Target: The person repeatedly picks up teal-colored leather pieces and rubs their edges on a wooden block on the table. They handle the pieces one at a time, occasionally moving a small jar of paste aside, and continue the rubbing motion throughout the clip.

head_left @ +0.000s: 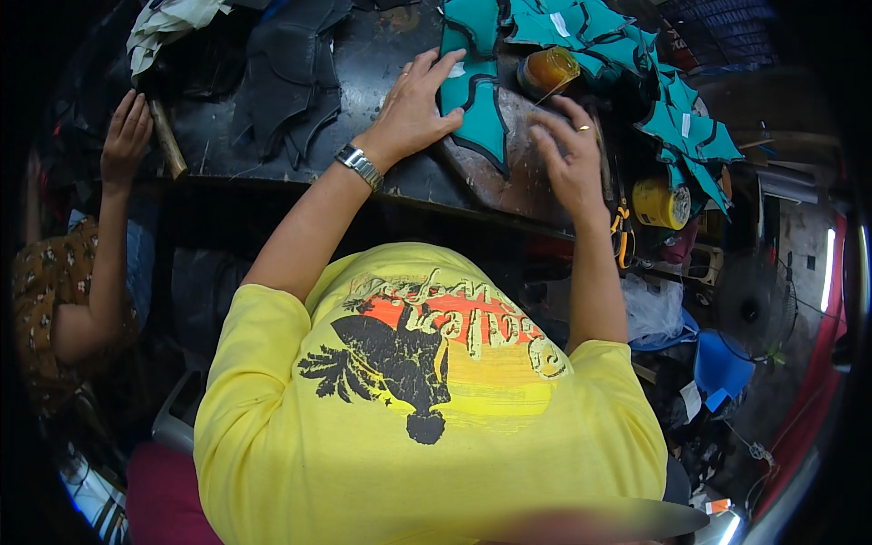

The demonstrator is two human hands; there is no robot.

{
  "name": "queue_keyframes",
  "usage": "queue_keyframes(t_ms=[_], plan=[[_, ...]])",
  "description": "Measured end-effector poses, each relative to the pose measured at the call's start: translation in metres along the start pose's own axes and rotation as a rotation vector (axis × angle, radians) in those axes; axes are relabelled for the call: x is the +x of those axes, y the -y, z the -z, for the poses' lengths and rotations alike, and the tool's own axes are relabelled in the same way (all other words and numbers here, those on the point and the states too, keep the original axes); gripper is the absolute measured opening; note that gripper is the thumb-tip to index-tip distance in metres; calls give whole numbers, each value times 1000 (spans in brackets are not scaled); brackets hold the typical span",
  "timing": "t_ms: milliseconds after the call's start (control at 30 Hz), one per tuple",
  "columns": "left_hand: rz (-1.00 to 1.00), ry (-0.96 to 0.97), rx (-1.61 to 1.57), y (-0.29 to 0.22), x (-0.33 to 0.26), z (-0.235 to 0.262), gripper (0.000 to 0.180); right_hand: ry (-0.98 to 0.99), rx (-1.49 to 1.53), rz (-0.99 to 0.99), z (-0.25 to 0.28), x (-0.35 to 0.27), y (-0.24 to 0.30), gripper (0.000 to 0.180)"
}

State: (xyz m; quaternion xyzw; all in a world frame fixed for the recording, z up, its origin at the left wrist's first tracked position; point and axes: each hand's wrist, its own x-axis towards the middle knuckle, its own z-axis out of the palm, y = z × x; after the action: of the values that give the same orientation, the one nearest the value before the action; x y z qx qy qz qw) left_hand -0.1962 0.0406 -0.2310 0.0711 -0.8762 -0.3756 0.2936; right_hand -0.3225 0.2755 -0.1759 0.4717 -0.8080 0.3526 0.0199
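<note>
My left hand [413, 113], with a metal watch at its wrist, rests on the dark table. Its fingers stretch out and its fingertips and thumb touch the left edge of a teal, black-edged cut piece [481, 113]. That piece lies partly over a brown board [522, 177]. To its right, my right hand [572, 159] is held over the board with fingers apart, and I see nothing in it. Just beyond its fingertips stands a jar of amber liquid [551, 71], with a thin dark line at its near rim that I cannot make out.
Teal pieces [609, 45] are heaped at the far right, more [695, 127] hanging lower. Orange-handled scissors [621, 232] and a yellow tub [661, 203] sit right of my forearm. Black pieces [291, 77] lie left. Another person's hand [127, 136] is near a wooden stick [167, 141].
</note>
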Motion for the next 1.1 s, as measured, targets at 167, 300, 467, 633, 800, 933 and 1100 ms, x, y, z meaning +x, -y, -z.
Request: queue_keyframes(t_ms=[167,300,467,633,800,933,1100], plan=[[3,17,-18,0,-1,-1,74,149,-151,81,-20,-22,4,34],[0,23,-14,1,-1,-3,73,202,-335,77,-25,-30,5,42],[-12,15,-1,2,-2,-3,71,243,-348,48,-23,-36,8,43],[-12,4,6,2,-3,-4,70,250,-352,80,-13,-53,13,43],[7,16,-3,2,-4,-5,70,224,-442,143,-8,-73,22,42],[4,4,7,-3,-4,-3,71,208,-382,166,-3,-77,26,40],[-192,-149,-39,-13,-2,4,71,-85,162,35,7,-52,26,42]])
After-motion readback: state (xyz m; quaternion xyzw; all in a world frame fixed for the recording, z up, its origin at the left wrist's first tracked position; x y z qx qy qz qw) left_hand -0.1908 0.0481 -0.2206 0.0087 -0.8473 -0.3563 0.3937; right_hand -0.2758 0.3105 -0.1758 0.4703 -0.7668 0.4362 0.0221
